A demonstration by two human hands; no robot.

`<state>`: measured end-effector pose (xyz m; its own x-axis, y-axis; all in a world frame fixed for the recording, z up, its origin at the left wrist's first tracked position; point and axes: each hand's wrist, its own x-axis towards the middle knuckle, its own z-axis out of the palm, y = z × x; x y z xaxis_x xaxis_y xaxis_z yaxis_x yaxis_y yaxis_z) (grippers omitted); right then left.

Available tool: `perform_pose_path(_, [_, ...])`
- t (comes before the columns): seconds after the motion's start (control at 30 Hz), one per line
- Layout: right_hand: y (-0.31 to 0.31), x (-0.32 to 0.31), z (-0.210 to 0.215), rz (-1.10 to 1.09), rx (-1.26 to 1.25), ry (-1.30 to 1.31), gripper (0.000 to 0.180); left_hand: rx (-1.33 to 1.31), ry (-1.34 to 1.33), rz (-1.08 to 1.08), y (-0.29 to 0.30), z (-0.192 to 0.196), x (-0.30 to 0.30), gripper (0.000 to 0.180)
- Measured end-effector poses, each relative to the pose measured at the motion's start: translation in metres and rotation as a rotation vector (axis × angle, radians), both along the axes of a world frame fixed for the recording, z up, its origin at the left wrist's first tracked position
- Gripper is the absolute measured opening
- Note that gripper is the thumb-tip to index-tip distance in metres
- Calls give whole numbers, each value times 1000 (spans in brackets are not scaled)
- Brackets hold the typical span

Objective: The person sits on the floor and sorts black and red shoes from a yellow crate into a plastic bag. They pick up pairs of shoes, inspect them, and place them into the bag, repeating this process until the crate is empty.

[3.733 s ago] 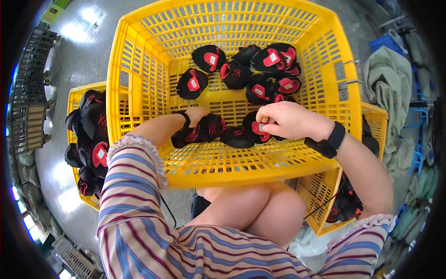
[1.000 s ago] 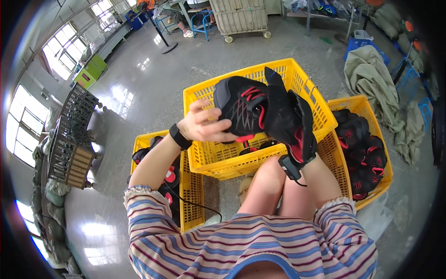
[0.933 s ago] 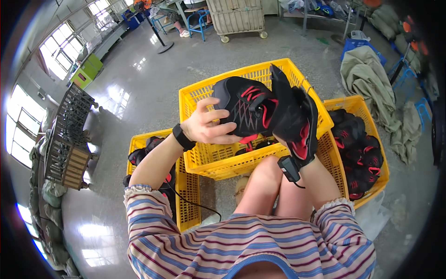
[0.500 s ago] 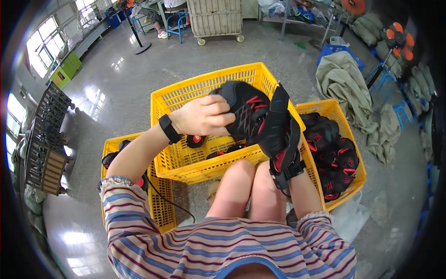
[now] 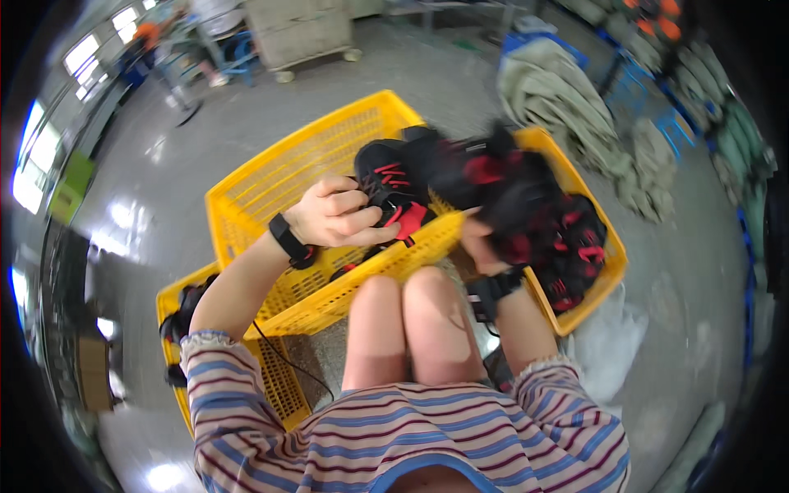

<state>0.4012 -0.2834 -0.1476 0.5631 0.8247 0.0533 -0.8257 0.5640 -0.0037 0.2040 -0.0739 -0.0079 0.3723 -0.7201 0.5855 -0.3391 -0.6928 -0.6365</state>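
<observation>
We have two hands working over yellow baskets. Left hand (image 5: 339,215): grip clamped on a black shoe (image 5: 380,168) with red lacing, fingers curled at its near side, thumb hidden. We read this shoe as toe away from the wearer and slightly left, lacing facing up; long axis runs far-left to near-right, the near end partly covered by the fingers and a red patch showing beside them. It sits above the central basket (image 5: 283,172), toward that basket's right side. Right hand (image 5: 481,241): blurred, at the lower left of smeared black-and-red footwear (image 5: 514,185), fingers mostly hidden, so we cannot tell whether the grip is apart or together. We can't give this footwear a toe direction or long axis either; too smeared. It is above the right basket (image 5: 593,297), where more shoes (image 5: 567,283) lie heaped. Left basket (image 5: 279,382), nearer the wearer, has dark shoes too, partly behind the left forearm. Knees (image 5: 415,329) just in front of the central basket. Crumpled grey-green fabric (image 5: 555,90) on the floor beyond.
</observation>
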Motion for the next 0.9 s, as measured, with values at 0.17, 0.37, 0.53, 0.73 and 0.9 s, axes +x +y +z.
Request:
perform_pose_path(0.17, [-16,3,-26,58,-304,-76,37,-136,132,-276,-41,-36,71,35])
perform_pose_path(0.37, [-145,84,-63,-156,-643,-179,42,-145,514,-211,-60,-55,132,38])
perform_pose_path(0.53, [-239,145,-42,-280,-1029,-414,50,-426,528,85,-30,-63,96,38])
perform_pose_path(0.73, [-214,208,-105,139,-1895,-1971,75,-553,766,442,81,-122,31,28])
perform_pose_path(0.9, [-168,155,-161,634,-1803,-2496,65,-584,934,524,152,-199,19,20])
